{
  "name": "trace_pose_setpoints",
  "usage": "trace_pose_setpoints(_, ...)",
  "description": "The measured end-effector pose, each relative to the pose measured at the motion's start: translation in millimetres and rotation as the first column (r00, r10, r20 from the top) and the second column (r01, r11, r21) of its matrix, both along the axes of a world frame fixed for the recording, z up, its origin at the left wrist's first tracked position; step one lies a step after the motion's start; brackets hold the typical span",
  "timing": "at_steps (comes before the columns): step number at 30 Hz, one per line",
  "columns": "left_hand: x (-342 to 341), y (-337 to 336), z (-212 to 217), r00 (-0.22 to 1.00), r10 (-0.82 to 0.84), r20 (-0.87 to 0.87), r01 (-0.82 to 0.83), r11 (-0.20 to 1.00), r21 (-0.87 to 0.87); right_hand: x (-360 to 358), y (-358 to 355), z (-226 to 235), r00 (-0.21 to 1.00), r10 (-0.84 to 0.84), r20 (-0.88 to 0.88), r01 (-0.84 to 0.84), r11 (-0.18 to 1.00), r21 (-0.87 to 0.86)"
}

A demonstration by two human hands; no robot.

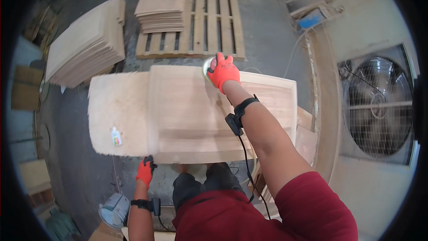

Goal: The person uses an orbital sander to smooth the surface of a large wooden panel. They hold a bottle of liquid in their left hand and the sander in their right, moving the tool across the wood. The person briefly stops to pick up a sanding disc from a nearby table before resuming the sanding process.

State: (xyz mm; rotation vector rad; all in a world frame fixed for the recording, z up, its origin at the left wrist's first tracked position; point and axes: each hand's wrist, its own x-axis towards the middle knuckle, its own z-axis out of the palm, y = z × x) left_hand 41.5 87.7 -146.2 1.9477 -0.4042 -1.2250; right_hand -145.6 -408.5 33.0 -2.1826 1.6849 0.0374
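A wide wooden panel [178, 111] lies flat in front of me on a work surface. My right hand [223, 72], in an orange glove, reaches out to the panel's far edge and grips a round sander [207, 68] pressed on the wood. My left hand [146, 170], also gloved in orange, holds the panel's near edge at the lower left. A small glue bottle [116, 136] stands on the lighter board [117, 111] to the left.
A wooden pallet [214, 27] with a stack of boards [162, 4] lies beyond the panel. Another board stack [84, 44] sits far left. A large caged fan [379, 107] stands at the right. A metal bucket [114, 209] is near my left leg.
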Motion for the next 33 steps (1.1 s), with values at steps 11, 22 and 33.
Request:
trace_pose_setpoints(11, 19, -15, 30, 0.997, -0.029, -0.066, 0.048, 0.951, 0.306, -305, -98, -27, 0.888, -0.454, -0.066, 0.446, 0.888, -0.116)
trace_pose_setpoints(22, 39, -28, 40, 0.987, -0.076, -0.145, 0.129, 0.907, 0.401, -436, -14, -48, 0.869, -0.494, -0.018, 0.488, 0.863, -0.132)
trace_pose_setpoints(33, 52, -30, 18, 0.956, -0.240, -0.167, 0.280, 0.915, 0.291, -318, 89, -33, 0.925, -0.369, 0.094, 0.372, 0.928, -0.017)
